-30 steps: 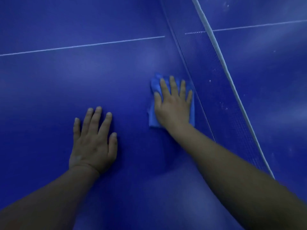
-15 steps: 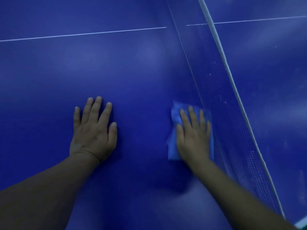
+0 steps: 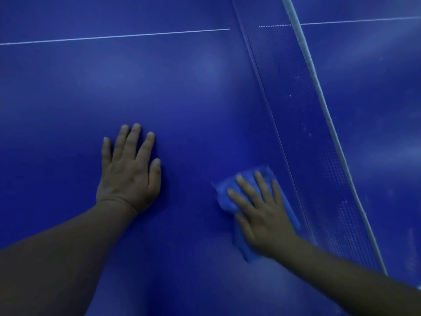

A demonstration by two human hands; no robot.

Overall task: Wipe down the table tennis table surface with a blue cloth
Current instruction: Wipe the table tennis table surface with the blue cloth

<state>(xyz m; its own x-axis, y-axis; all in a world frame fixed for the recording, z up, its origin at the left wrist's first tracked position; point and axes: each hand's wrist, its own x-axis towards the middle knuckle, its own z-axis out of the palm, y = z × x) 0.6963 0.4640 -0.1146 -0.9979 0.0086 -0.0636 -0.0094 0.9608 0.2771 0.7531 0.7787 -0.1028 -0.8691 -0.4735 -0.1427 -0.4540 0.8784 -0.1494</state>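
Now my right hand [image 3: 265, 215] presses flat, fingers straight, on the blue cloth [image 3: 225, 199], net [image 3: 319, 156] just beside at three o'clock; left hand [image 3: 129, 176] braces the surface [image 3: 159, 76].

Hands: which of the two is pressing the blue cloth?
The right hand, beside the net, lies flat on the blue cloth. The left hand rests on the bare table.

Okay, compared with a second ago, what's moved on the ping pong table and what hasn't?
The right hand, fingers flat on the crumpled blue cloth, has slid it along the foot of the mesh net, back toward the person. Nothing was picked up or released. The left hand stays flat on the dark blue table tennis table, and the cloth stays under the right palm.
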